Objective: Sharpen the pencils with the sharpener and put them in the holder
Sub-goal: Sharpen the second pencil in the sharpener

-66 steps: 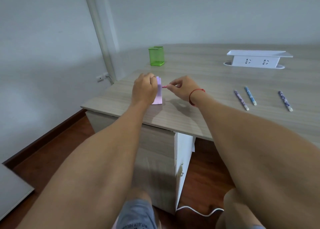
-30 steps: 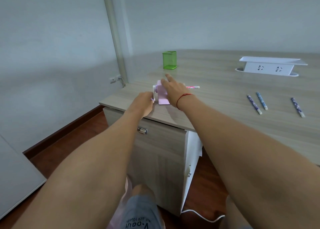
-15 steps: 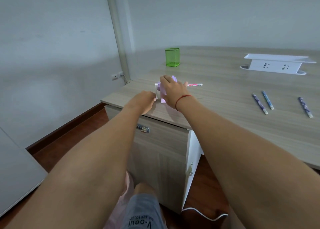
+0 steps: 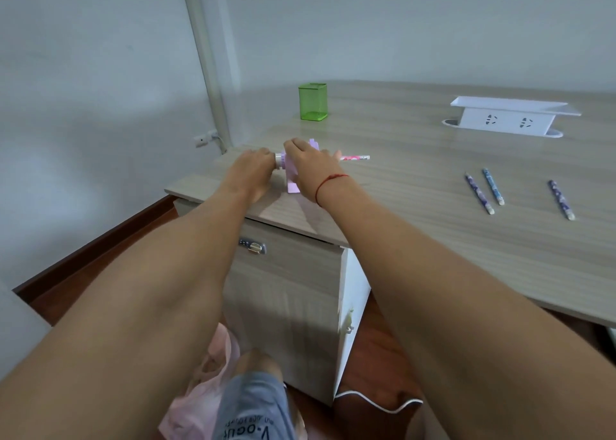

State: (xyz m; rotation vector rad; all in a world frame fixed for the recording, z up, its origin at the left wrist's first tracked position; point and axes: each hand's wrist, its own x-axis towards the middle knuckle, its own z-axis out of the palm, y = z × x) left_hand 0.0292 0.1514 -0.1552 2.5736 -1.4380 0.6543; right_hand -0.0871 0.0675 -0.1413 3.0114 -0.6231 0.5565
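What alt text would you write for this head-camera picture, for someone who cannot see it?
Seen from above, a person's right hand steadies a purple sharpener with a pink pencil sticking out, while the left hand grips its crank. Three more pencils lie on the desk to the right; a green holder stands behind.

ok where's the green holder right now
The green holder stands upright at the desk's far left, beyond the hands and sharpener, well left of the white socket box.

White socket box (image 4: 510, 119) on wooden desk (image 4: 416, 206); pink bag (image 4: 206, 383) below.
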